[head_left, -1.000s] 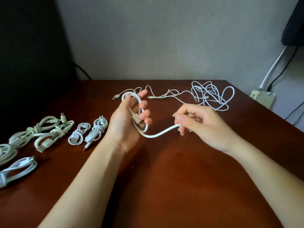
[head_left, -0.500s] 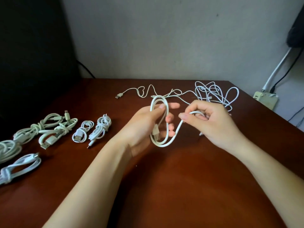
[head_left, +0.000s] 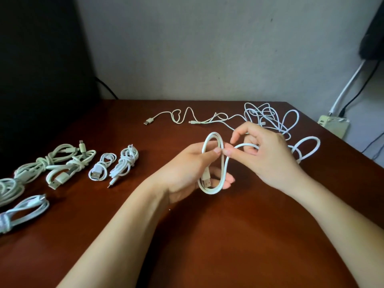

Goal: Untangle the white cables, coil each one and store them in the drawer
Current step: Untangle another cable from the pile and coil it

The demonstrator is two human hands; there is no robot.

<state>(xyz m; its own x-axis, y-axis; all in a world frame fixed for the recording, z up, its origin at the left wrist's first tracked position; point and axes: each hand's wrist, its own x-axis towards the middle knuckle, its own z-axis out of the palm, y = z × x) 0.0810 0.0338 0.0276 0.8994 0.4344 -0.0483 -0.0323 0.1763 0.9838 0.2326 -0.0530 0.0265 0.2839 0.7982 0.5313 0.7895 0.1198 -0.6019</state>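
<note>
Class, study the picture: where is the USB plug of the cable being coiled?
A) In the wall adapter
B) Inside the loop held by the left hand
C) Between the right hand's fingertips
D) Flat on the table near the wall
B: the USB plug sits inside the loop of the white cable that the left hand holds, while the right hand pinches the loose strand.

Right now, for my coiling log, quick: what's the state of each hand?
Left hand: closed, fingers curled round the coiled white cable.
Right hand: closed, pinching the same cable's loose run.
</note>
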